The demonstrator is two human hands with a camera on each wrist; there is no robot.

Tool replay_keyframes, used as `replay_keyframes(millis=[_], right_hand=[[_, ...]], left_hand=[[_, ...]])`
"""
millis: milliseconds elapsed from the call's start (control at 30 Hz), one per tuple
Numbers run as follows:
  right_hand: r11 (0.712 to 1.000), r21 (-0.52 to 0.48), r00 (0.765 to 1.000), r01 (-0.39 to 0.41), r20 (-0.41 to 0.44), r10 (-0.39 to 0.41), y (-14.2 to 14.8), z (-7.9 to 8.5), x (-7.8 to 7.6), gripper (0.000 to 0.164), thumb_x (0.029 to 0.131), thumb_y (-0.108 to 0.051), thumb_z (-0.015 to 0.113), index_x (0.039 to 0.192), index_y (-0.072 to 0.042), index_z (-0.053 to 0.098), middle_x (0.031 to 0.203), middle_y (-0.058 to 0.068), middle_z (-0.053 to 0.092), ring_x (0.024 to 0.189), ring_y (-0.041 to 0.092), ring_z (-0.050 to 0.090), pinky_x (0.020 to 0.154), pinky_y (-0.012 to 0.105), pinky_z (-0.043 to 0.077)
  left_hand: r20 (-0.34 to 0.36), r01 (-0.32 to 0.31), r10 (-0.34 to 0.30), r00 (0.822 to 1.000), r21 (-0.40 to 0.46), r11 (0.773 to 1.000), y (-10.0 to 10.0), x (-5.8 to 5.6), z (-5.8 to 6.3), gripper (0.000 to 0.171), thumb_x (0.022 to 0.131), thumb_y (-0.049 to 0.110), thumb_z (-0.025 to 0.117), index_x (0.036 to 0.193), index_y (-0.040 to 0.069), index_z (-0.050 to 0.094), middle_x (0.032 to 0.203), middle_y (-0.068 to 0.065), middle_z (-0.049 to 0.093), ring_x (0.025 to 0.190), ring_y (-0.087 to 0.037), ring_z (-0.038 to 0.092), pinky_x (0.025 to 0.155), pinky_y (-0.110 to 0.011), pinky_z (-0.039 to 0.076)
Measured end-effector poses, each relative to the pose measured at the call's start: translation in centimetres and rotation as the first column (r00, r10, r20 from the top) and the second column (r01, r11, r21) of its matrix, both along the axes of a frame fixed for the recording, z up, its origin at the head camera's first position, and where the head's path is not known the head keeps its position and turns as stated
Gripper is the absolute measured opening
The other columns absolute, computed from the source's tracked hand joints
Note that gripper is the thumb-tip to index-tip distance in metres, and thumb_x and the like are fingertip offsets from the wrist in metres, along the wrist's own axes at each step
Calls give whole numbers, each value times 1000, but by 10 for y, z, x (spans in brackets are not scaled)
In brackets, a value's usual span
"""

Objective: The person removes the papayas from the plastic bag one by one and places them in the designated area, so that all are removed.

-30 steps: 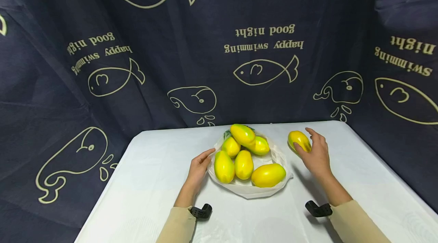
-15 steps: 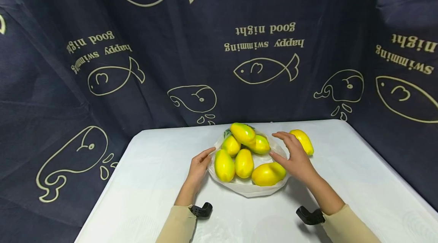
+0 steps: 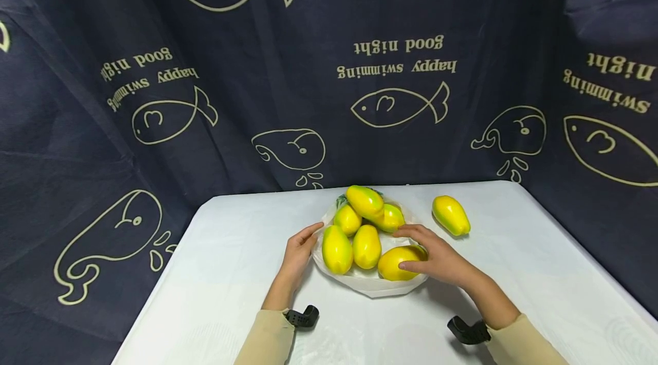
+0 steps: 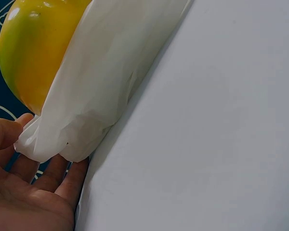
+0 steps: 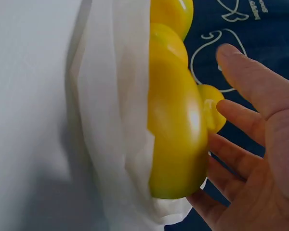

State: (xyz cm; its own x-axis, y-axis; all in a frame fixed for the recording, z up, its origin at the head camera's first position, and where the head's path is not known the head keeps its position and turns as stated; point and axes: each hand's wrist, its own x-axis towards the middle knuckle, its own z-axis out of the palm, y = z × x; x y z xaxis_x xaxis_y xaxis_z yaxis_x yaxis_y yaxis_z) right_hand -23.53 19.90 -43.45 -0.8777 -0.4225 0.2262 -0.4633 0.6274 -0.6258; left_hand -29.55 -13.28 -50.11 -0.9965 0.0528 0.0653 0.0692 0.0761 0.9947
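A white plastic bag (image 3: 377, 287) lies opened out on the table with several glossy yellow-green mangoes inside. My left hand (image 3: 298, 253) pinches the bag's left rim between thumb and fingers, as the left wrist view shows close up, beside a mango (image 4: 36, 53). Over the bag's right rim reaches my right hand (image 3: 437, 256), its thumb and fingers spread around the front right mango (image 5: 178, 130). The thumb stands apart from that mango in the right wrist view; whether the fingertips touch it, I cannot tell. One more mango (image 3: 451, 215) lies on the table outside the bag, at the back right.
The white-covered table (image 3: 216, 296) carries the bag near its far edge. Behind it hangs a dark blue curtain (image 3: 319, 56) printed with fish, whales and lettering. Another mango (image 3: 365, 201) rests on top of others at the back of the bag.
My right hand has left the loose mango at the back right and moved left and nearer, to the front right mango in the bag. The left hand has stayed on the rim.
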Motion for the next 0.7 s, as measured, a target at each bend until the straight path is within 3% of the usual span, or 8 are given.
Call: replay_keyframes(millis=[200,333,700], right_hand=[[1000,-5,998,-27,54,27,5,-7,-2,65,79,-36,83,136,-19,58,142,4,56,138,36,46,111,60,37],[999,1,997,-48,59,48,8,-12,-3,66,78,-35,84,136,-17,58,137,0,59,132,31,51,110,52,41],[997,53,996,-59,76,55,13,-20,-4,63,79,-29,84,136,-21,59,135,1,61,128,28,54,107,43,45]], left_hand=[[-6,-3,3,1000,-12,1000,0,1,0,35,103,14,49,135,15,64,147,-8,55,138,-25,48,115,-44,40],[0,-5,5,1000,-12,1000,-1,0,0,35,103,13,49,135,16,64,147,-7,56,137,-24,48,113,-41,41],[13,-2,2,1000,-3,1000,-1,-1,-1,35,102,13,50,134,16,65,146,-7,56,137,-23,48,113,-41,41]])
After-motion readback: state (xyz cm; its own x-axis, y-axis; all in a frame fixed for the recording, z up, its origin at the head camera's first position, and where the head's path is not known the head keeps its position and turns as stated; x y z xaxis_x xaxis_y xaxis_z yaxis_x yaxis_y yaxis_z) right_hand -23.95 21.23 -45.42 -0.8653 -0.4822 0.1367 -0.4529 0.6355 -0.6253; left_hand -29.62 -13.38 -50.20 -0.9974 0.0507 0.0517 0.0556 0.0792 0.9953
